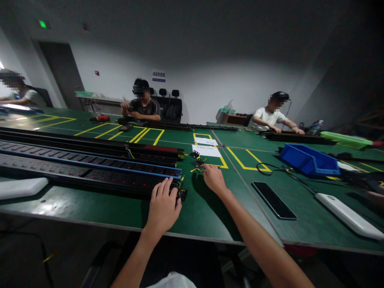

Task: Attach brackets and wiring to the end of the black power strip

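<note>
My left hand [165, 202] lies over the near right end of a long black power strip [117, 180]. Its fingers curl across the strip's top, with the thumb by the end fitting. Just right of the strip ends, my right hand [214, 178] has its fingertips closed on a small black end plate [197, 163]. A yellow-green wire [196, 171] shows beside those fingertips. Behind the near strip lie further strips, one with a blue edge [99, 162], side by side along the table. Part of what the right fingers grip is hidden by the hand.
On the green table [192, 216] are a dark phone [274, 200], a white power bank [349, 214] with a black cable, and a blue bin [310, 160]. Paper labels [207, 150] lie ahead. Across the table sit co-workers [145, 104], one [271, 114] handling a black strip.
</note>
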`<action>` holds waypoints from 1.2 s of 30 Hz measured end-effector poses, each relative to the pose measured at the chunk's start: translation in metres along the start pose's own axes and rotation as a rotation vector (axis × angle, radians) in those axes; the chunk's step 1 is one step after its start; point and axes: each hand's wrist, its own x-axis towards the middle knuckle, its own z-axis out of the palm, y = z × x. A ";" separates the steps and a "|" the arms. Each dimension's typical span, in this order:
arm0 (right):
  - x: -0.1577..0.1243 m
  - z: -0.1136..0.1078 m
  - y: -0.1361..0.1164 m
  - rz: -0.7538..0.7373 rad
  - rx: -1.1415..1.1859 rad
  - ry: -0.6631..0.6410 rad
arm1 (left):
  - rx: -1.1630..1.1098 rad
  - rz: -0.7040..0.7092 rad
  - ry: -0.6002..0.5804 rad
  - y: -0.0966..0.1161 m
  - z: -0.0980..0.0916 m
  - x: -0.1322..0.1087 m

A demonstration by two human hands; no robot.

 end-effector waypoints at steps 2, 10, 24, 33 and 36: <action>0.000 0.001 0.003 0.031 -0.028 -0.038 | 0.002 0.000 -0.002 0.000 0.000 0.000; 0.000 0.007 0.001 -0.004 -0.067 -0.105 | 0.017 0.007 -0.010 -0.001 0.000 0.001; -0.002 0.006 0.003 -0.042 -0.018 -0.165 | 0.015 0.015 0.004 -0.001 0.000 0.000; -0.002 0.002 0.001 -0.043 -0.046 -0.209 | 0.007 0.012 0.019 -0.001 0.002 0.000; -0.003 0.001 0.000 -0.041 -0.052 -0.209 | 0.019 0.014 0.014 -0.002 0.002 -0.001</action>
